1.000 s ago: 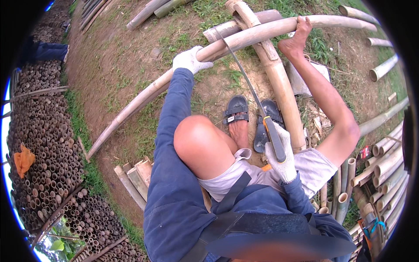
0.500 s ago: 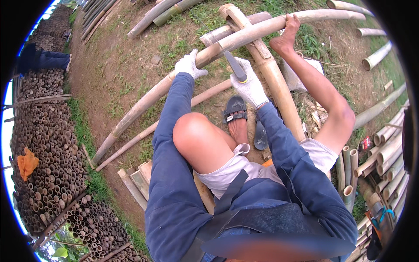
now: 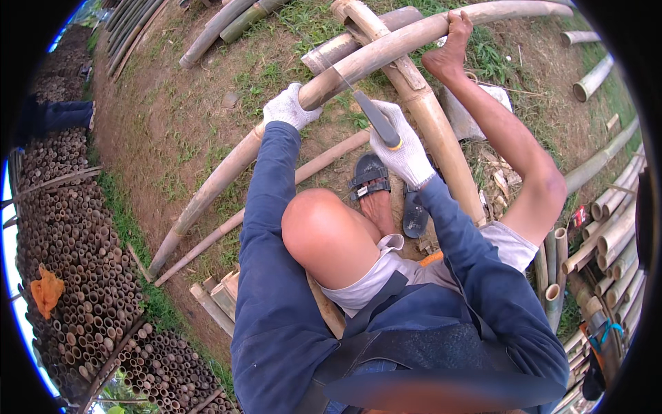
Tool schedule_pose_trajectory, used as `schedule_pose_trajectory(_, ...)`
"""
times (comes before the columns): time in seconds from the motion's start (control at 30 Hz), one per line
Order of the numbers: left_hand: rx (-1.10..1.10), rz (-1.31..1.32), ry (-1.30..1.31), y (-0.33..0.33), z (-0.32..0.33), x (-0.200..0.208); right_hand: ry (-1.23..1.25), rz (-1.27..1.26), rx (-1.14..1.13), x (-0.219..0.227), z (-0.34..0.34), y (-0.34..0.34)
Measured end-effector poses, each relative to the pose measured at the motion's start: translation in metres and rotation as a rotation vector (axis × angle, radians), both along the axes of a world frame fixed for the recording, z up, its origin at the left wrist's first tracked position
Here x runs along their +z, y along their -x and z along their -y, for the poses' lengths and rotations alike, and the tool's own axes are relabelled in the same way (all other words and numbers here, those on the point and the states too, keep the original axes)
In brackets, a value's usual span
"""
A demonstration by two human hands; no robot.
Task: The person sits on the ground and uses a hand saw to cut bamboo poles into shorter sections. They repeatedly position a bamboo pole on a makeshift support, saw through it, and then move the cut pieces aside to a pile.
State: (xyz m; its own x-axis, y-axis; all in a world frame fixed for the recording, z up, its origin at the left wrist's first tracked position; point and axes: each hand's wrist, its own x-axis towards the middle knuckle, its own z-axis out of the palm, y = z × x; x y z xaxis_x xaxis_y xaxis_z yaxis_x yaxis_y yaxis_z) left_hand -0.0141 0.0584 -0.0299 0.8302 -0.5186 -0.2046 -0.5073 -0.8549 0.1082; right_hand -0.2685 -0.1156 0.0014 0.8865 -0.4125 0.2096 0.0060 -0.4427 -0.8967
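Observation:
A long pale bamboo pole (image 3: pixel 386 56) runs from the lower left to the upper right, resting across a thicker bamboo support (image 3: pixel 441 148). My left hand (image 3: pixel 288 109), in a white knit glove, is wrapped round the pole left of the support. In my gloved right hand (image 3: pixel 407 153) is the dark grey handle of a handsaw (image 3: pixel 377 117). The thin saw blade lies across the pole, between my left hand and the support; how deep it sits cannot be made out. My bare raised foot (image 3: pixel 447 58) presses on the pole farther right.
A thinner pole (image 3: pixel 324 155) lies below the held one. Stacked bamboo (image 3: pixel 76 276) fills the left side, with an orange cloth (image 3: pixel 47 291) on it. More cut poles (image 3: pixel 614 238) lie at right. Someone's dark trousers (image 3: pixel 58 117) show at far left.
The handsaw has come back toward me, with less blade showing beyond the pole. My left hand's fingers now wrap the pole more closely. The whole view has shifted slightly.

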Motion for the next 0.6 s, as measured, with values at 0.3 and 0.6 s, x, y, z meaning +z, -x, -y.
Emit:
schedule_pose_trajectory(0.3,-0.050,-0.042,-0.052,-0.009,0.000,0.002,-0.127,-0.089,0.006,0.010,-0.011,0.121)
schedule_pose_trajectory(0.6,0.006,-0.015,-0.008,-0.005,-0.001,-0.001,-0.127,-0.179,-0.024,0.029,-0.016,0.068)
